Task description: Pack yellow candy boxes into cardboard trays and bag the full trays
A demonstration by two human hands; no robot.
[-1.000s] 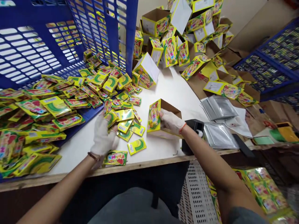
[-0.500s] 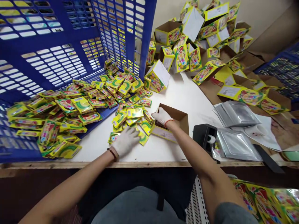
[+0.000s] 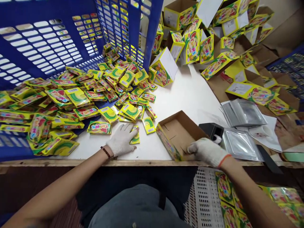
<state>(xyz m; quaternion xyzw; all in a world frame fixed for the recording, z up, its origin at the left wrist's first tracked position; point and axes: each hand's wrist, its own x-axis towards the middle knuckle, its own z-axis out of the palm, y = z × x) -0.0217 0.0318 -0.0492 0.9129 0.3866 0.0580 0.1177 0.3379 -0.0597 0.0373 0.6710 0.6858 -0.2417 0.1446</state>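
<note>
"Box (image 3: 181,134): place and grip?"

"On the table (image 3: 190,98), mouth up, beside the dispenser (image 3: 206,128); contact between them, cannot tell. Right hand (image 3: 206,151): closed on the near right wall, fingertips inside."

"Left hand (image 3: 121,139)?"

"Part-spread over one packet (image 3: 135,136); whether it grips, cannot tell."

"Done, and left?"

"Early stage, by judgement. Box stands open, brown floor showing, no packet seen inside. Loose: one cluster of packets (image 3: 130,111) on the table, many more in the crate (image 3: 154,31)."

"Edges, room?"

"Front edge (image 3: 142,163): close to the box's near corner, little margin. Dispenser bounds the right. Narrow white strip between box and cluster; broadest room beyond the box, toward heaped cartons (image 3: 192,47)."
</note>
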